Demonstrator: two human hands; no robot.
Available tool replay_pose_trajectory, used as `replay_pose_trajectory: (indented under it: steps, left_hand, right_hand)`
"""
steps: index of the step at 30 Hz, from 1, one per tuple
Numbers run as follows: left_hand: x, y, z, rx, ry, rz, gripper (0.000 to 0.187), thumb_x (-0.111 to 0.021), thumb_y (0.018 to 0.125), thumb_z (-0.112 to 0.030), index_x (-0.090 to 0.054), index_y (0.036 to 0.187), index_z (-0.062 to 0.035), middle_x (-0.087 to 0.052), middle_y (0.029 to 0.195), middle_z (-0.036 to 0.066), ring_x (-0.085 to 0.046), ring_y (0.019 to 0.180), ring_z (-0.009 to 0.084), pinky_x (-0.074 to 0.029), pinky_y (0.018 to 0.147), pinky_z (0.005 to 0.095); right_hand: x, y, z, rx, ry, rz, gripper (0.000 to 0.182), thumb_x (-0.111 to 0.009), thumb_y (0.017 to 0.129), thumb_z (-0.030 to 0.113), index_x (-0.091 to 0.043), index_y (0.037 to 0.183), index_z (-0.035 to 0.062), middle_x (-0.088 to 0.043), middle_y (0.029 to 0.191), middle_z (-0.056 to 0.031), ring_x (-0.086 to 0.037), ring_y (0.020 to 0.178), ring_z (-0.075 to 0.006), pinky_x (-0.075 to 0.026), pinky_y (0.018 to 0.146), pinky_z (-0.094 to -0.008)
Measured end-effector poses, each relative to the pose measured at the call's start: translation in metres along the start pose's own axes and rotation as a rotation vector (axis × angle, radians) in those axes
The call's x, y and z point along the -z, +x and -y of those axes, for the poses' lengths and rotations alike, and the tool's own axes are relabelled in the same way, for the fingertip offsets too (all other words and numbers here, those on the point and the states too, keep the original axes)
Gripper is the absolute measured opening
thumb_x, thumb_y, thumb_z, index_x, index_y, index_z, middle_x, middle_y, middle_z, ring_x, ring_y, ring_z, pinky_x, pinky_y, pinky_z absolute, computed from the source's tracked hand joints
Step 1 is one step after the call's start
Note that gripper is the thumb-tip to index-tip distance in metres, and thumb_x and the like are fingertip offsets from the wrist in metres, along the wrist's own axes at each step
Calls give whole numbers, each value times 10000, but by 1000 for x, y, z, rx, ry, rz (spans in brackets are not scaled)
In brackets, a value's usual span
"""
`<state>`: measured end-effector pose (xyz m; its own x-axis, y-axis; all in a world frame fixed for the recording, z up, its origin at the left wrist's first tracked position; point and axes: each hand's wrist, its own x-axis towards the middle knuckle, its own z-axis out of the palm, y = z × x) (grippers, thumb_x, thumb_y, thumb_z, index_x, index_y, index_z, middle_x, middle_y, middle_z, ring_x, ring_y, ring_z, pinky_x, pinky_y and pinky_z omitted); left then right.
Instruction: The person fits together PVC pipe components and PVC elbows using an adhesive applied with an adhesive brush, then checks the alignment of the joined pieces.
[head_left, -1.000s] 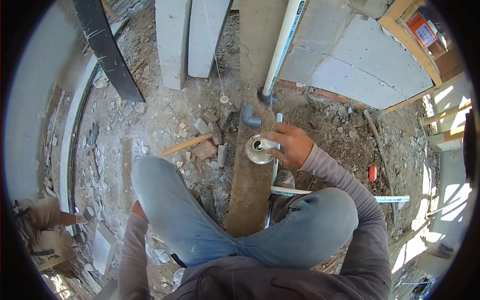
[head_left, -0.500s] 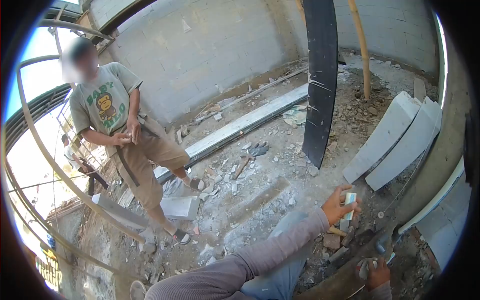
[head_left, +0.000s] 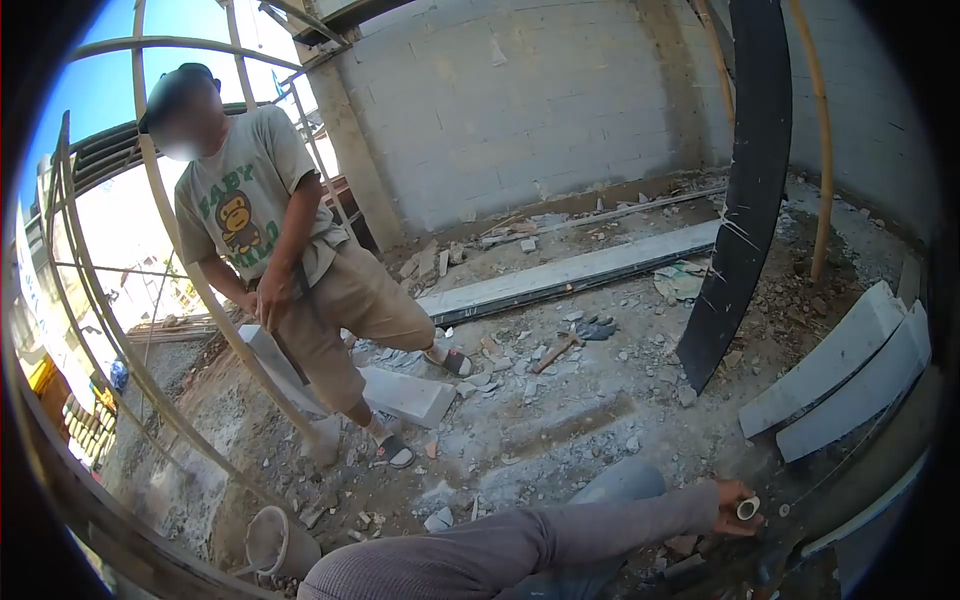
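Note:
My left hand [head_left: 732, 508], at the end of a mauve sleeve, reaches out at the lower right. Its fingers are closed around a small pale tube [head_left: 748, 508], whose round, hollow-looking end faces me. What the tube is for cannot be read from here. Below the hand lie broken rubble and block pieces [head_left: 683, 545]. My right hand cannot be made out; the lower right corner is dark.
A person [head_left: 265, 230] stands at the left beside curved bamboo poles [head_left: 160, 190]. A bucket [head_left: 298, 545], pale blocks [head_left: 410, 395], a hammer [head_left: 556, 352] and gloves [head_left: 597, 329] lie about. A black board [head_left: 742, 190] and leaning slabs [head_left: 825, 360] stand at the right.
My view has swung left. My left hand has turned, so the tube shows its end rather than its white-and-blue side. My right hand, seen earlier at the lower right, has dropped from sight.

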<state>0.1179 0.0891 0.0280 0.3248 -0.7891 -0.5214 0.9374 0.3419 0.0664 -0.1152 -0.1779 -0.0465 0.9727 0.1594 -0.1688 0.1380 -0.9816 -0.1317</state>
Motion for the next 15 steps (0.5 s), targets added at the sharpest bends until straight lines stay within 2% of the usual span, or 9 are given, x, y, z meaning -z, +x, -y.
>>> replay_pose_trajectory:
  steps: [2, 3, 5, 6, 7, 8, 9, 11, 15]
  left_hand:
    - [-3, 16, 12, -302, 445, -320, 232, -658, 1001, -276, -624, 1107, -73, -714, 1073, 91, -709, 1009, 279, -563, 886, 496]
    - [-2, 16, 8, -292, 443, -313, 232, -658, 1001, -276, -624, 1107, -73, -714, 1073, 91, -709, 1009, 279, -563, 886, 496]
    - [2, 21, -2, -153, 240, 71, 265, -633, 1031, -315, -629, 1141, -74, -716, 1065, 53, -706, 998, 249, -573, 843, 432]
    - [-11, 0, -3, -280, 401, -25, 317, -659, 1026, -331, -633, 1203, -69, -720, 1085, 47, -701, 975, 213, -566, 810, 370]
    - [-37, -29, -4, -457, 623, -128, 376, -668, 1029, -310, -619, 1305, -59, -720, 1137, 52, -697, 1013, 199, -575, 864, 375]
    - [-65, -60, -6, -512, 661, -82, 374, -635, 1048, -231, -596, 1371, -46, -712, 1208, 74, -696, 1064, 206, -580, 934, 398]
    - [-53, -48, -19, -571, 599, 158, 406, -643, 1053, -262, -572, 1411, -81, -655, 1359, 53, -617, 1237, 213, -492, 1073, 404]
    - [-43, -42, -25, -628, 532, 199, 461, -683, 1026, -228, -528, 1430, -69, -633, 1366, 89, -614, 1259, 242, -489, 1100, 473]
    - [-57, -43, -11, -679, 515, 236, 446, -696, 1014, -153, -529, 1417, -61, -637, 1320, 91, -618, 1244, 249, -492, 1111, 454]
  right_hand:
    - [4, 9, 5, 27, 1, -75, 778, -790, 781, 119, -492, 1495, 201, -495, 1384, -188, -576, 1176, -438, -553, 881, -535]
    - [7, 13, 9, 49, 13, -126, 747, -791, 775, 121, -517, 1467, 187, -508, 1340, -187, -586, 1142, -431, -553, 862, -526]
    - [7, 17, 14, 117, 35, -279, 686, -793, 763, 124, -568, 1411, 160, -534, 1250, -186, -605, 1073, -417, -552, 823, -507]
    - [11, 9, 18, 131, 57, -371, 657, -794, 758, 126, -593, 1383, 146, -548, 1205, -185, -614, 1039, -410, -552, 804, -497]
    - [20, 1, 26, 129, 82, -447, 628, -795, 752, 128, -618, 1354, 133, -561, 1161, -184, -624, 1004, -403, -552, 785, -487]
    - [37, -6, 36, 97, 130, -482, 600, -796, 746, 130, -643, 1326, 119, -574, 1116, -184, -634, 970, -395, -552, 765, -478]
    - [51, -17, 41, 40, 167, -504, 574, -797, 740, 131, -669, 1298, 105, -587, 1071, -183, -643, 935, -388, -552, 746, -468]
    - [83, -27, 52, -51, 393, -526, 463, -714, 835, 50, -662, 1294, 81, -590, 1094, -189, -635, 936, -413, -546, 794, -477]
    - [103, -50, 37, -235, 646, -487, 433, -683, 889, 48, -646, 1320, 48, -614, 1061, -190, -647, 945, -383, -539, 832, -432]
